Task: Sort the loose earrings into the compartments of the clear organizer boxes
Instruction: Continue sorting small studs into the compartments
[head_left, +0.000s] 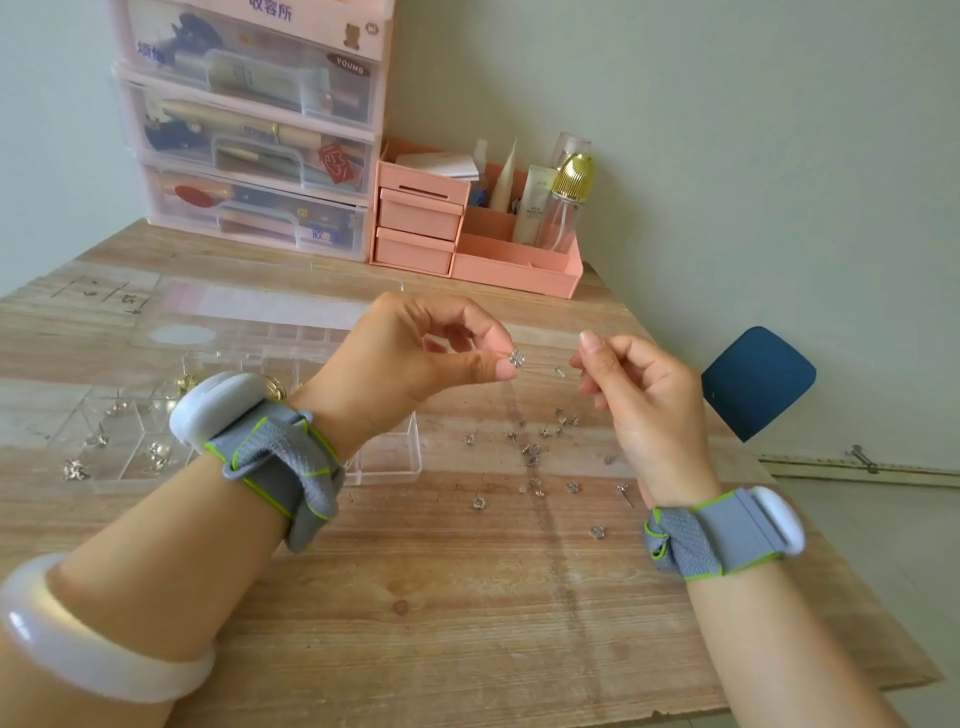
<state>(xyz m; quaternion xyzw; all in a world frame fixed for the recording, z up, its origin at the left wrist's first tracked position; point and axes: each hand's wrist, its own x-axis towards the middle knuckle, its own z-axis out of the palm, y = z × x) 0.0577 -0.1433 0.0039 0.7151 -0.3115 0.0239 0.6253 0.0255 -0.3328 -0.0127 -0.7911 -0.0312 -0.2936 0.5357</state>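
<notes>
Smooth white bangle (98, 660) nearest; left hand (415, 358) pinches a faceted silver stud (516, 358), right hand (639, 384) pinching its thin post.

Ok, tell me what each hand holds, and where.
Left hand pinches a stud earring by its head. Right hand pinches something tiny, probably its back; too small to tell.

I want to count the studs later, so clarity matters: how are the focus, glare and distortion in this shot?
Head view: soft daylight, faint shadows; loose earrings small and slightly blurred; clear organizer box nearly vanishes against the table; wide-angle bending at the edges; left hand and right hand fairly sharp.
</notes>
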